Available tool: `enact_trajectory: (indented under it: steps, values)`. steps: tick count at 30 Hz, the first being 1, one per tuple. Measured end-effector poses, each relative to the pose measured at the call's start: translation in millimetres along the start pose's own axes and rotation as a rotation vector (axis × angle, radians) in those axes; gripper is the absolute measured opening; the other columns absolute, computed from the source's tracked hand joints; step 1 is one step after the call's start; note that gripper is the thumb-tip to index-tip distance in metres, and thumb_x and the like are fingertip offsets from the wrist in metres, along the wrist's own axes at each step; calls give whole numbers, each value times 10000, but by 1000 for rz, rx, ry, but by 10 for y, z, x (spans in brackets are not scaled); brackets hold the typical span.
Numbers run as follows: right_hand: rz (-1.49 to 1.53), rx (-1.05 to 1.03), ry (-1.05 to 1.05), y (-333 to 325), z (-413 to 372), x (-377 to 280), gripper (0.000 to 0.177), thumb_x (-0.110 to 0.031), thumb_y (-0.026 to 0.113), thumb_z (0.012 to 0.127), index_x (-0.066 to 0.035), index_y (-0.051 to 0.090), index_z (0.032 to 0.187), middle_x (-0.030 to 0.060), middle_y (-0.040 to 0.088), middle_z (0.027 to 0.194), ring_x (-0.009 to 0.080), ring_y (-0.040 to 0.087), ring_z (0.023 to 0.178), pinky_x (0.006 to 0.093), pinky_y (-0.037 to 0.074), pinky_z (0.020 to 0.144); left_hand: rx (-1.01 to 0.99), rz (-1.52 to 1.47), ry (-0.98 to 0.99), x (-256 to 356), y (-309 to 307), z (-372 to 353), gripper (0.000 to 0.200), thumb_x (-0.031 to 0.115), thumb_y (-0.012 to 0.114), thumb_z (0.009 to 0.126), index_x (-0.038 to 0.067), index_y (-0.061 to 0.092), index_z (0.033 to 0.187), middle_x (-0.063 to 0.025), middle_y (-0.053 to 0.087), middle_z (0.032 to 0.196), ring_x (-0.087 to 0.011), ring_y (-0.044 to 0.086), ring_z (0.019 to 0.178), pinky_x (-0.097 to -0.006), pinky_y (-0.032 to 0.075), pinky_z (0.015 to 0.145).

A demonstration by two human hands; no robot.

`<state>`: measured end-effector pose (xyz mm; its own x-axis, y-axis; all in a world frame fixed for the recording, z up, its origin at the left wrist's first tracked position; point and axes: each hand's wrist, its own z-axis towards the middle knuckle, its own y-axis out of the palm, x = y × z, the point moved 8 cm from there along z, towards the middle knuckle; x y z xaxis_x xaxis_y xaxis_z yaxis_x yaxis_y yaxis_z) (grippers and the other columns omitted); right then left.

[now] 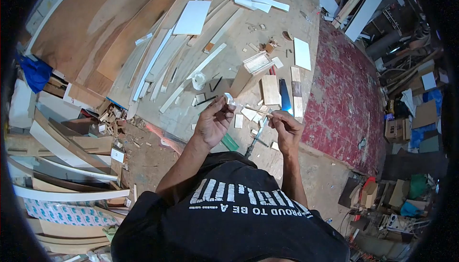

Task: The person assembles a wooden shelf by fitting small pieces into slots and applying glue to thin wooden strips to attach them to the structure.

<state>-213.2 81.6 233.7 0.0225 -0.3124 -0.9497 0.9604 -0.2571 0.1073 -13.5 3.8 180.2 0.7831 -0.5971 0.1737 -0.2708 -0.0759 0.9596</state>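
Note:
My left hand (213, 122) is raised over the near side of the worktable, fingers pinched on a small white piece (229, 99) whose kind I cannot make out. To its right, my right hand (287, 129) grips a thin light stick (257, 110) between thumb and fingers. The stick points left toward the white piece. Just beyond the hands a tall wooden box (249, 73) stands upright on the table. A pale wood block (270, 90) and a blue-bladed handsaw (285, 94) lie right of it. A white roll or cup (198, 81) sits left of the box.
Long wood strips (205, 61) and a white panel (192, 17) cover the table's left side. Small offcuts and a green object (229, 142) lie beneath the hands. Curved boards (71, 195) are stacked at left. A red worn sheet (344, 94) spreads at right, with boxes (394, 129) beyond.

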Motion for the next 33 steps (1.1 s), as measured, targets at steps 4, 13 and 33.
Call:
enact_trajectory:
  steps: [4, 13, 33]
  values:
    - [-36, -71, 31, 193, 62, 74, 176, 63, 616, 918, 36, 731, 1048, 131, 706, 974, 165, 654, 783, 269, 531, 685, 27, 15, 59, 131, -179, -36, 122, 105, 647, 957, 20, 680, 1039, -74, 667, 928, -176, 620, 876, -265, 512, 721]
    - [-684, -177, -33, 1298, 973, 974, 136, -51, 628, 908, 18, 685, 1010, 189, 711, 827, 281, 714, 762, 374, 545, 688, 349, 188, 430, 1241, -1129, -776, 112, 62, 678, 932, 75, 686, 1043, -50, 683, 950, -157, 634, 860, -273, 495, 682]
    - [-952, -182, -244, 1880, 1642, 2042, 57, 1, 629, 796, 2, 681, 819, 195, 701, 770, 319, 691, 657, 376, 540, 596, 427, 275, 622, 1773, -1463, -1484, 151, 64, 658, 946, 81, 634, 1094, -49, 668, 998, -151, 628, 869, -279, 494, 699]
